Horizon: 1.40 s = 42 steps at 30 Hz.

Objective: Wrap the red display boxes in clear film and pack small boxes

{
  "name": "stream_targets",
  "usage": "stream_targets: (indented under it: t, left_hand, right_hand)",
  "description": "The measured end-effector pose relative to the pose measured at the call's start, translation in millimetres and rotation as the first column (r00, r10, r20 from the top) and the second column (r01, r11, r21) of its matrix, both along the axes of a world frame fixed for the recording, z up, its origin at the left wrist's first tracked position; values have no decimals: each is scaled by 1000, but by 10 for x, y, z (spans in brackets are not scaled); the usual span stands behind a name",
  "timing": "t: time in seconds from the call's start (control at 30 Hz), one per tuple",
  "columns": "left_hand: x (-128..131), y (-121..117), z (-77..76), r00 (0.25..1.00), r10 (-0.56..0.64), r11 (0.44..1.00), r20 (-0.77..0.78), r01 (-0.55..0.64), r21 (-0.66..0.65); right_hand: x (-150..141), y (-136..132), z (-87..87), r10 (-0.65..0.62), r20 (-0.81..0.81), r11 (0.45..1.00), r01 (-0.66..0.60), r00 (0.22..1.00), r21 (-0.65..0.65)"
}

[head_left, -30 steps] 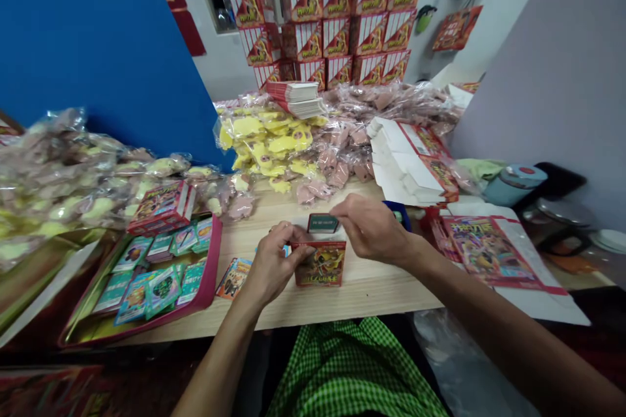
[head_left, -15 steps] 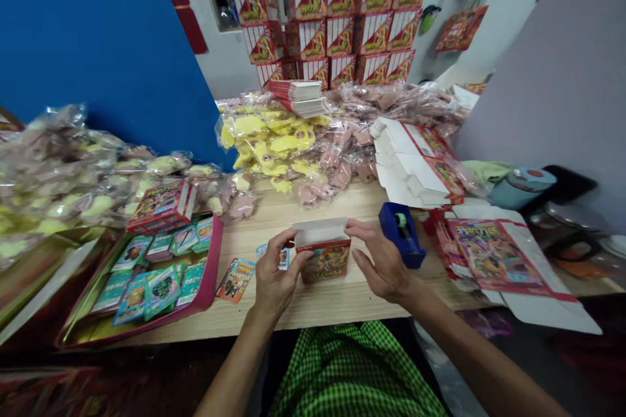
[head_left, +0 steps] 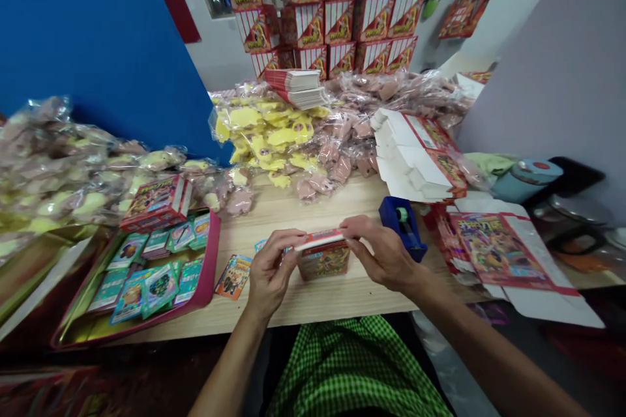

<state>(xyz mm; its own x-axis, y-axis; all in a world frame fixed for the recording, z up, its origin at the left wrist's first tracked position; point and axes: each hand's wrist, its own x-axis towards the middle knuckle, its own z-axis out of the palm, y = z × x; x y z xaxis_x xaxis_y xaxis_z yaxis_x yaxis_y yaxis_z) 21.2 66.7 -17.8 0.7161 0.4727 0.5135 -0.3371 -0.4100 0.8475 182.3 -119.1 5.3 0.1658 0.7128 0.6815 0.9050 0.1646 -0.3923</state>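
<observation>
A small red printed cardboard box (head_left: 323,264) stands upright on the wooden table in front of me. Its top flap (head_left: 320,239) is folded over and lies nearly across the opening. My left hand (head_left: 268,272) grips the left end of the flap and box, fingers on top and thumb at the near side. At the right end, my right hand (head_left: 384,253) pinches the flap's edge between fingertips and thumb. An orange card (head_left: 235,277) lies left of my left hand, and a blue card (head_left: 259,245) is mostly hidden behind it.
A blue tape dispenser (head_left: 403,229) sits just right of my right hand. Leftward is a pink-rimmed tray (head_left: 214,254) of cards with red boxes (head_left: 155,203) on it. Bagged yellow plush pieces (head_left: 268,133), flat cartons (head_left: 415,163) and stacked boxes (head_left: 337,19) fill the back.
The raised white flap has been folded down over the box's opening. My right hand has closed in on its right end, and the view has shifted slightly downward.
</observation>
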Motion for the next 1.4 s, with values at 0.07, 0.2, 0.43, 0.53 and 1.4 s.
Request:
stream_targets:
  t: [0.07, 0.2, 0.43, 0.53, 1.4]
  left_hand:
    - [-22, 24, 4, 999, -34, 998, -3, 34, 47]
    - [-41, -43, 10, 1000, -1, 1000, 2, 1, -1]
    - [-60, -132, 28, 998, 63, 991, 19, -65, 121]
    - [-67, -101, 93, 998, 6, 955, 70, -26, 297]
    - [208, -323, 109, 995, 50, 706, 85, -96, 702]
  right_hand:
    - [-4, -33, 34, 22, 54, 998, -20, 998, -53]
    - [-36, -86, 80, 37, 57, 994, -31, 998, -105]
    - [-142, -39, 128, 0, 32, 995, 4, 999, -104]
    - [-149, -42, 161, -6, 65, 991, 14, 998, -130]
    - [385, -805, -280, -716, -667, 678, 433, 206, -594]
